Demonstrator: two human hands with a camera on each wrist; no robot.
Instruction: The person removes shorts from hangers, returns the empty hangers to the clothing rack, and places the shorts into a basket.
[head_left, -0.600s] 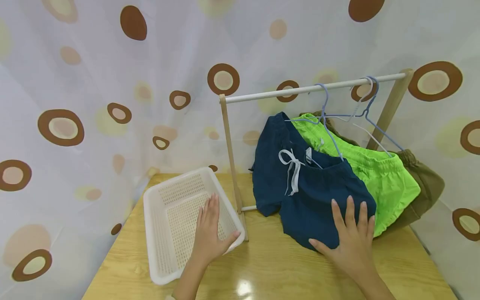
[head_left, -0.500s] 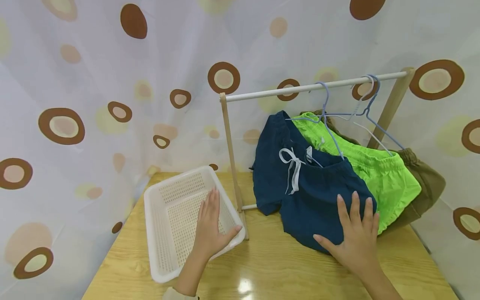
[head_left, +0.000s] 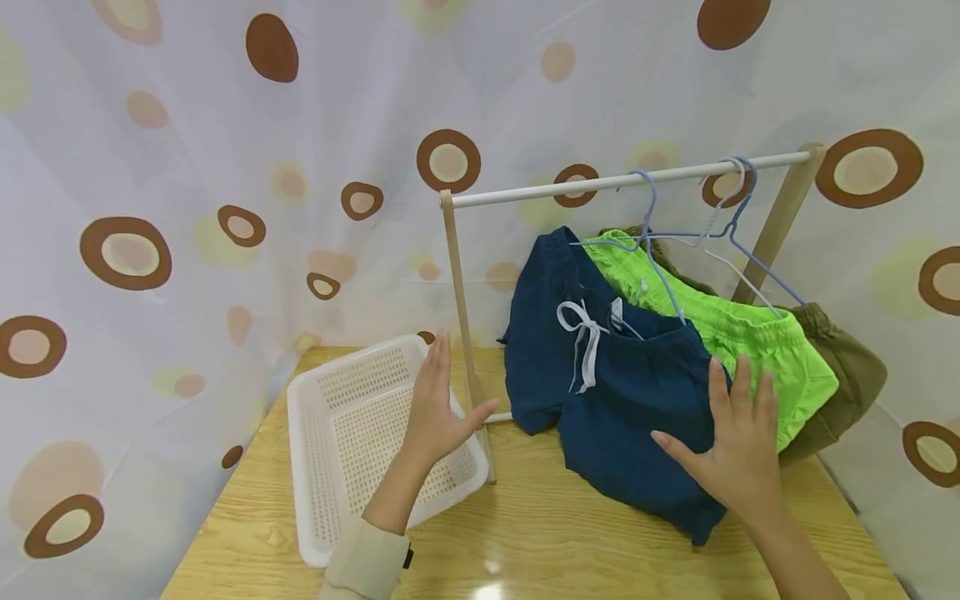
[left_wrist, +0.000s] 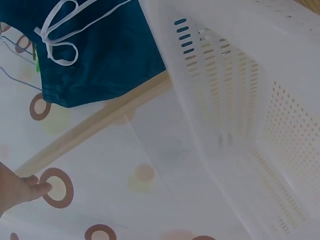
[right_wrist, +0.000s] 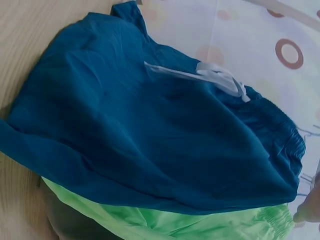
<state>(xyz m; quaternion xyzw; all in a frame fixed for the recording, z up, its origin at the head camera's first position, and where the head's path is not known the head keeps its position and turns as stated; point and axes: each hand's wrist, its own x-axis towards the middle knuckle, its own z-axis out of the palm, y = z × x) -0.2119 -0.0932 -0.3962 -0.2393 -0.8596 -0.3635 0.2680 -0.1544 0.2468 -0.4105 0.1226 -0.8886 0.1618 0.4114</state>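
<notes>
Navy shorts (head_left: 630,408) with a white drawstring bow (head_left: 585,333) hang on a blue hanger (head_left: 651,217) at the front of a small rack. Behind them are neon green shorts (head_left: 772,350) and brown shorts (head_left: 851,367), also on hangers. My right hand (head_left: 742,450) is raised in front of the navy and green shorts, fingers spread, holding nothing. My left hand (head_left: 438,412) is held up over the right side of a white plastic basket (head_left: 311,467), fingers straight and thumb out, with nothing in it. In the left wrist view the basket's slotted wall (left_wrist: 210,75) fills the right side.
The rack's white rod (head_left: 540,190) runs between wooden posts, the left post (head_left: 459,292) standing just right of the basket. Everything stands on a wooden table (head_left: 540,533). A curtain with brown rings (head_left: 360,92) closes off the back and sides.
Both hands have lifted away and shifted right, the left one rising toward the rack post. The lower right leg of the navy shorts now hangs lower and shows its corner.
</notes>
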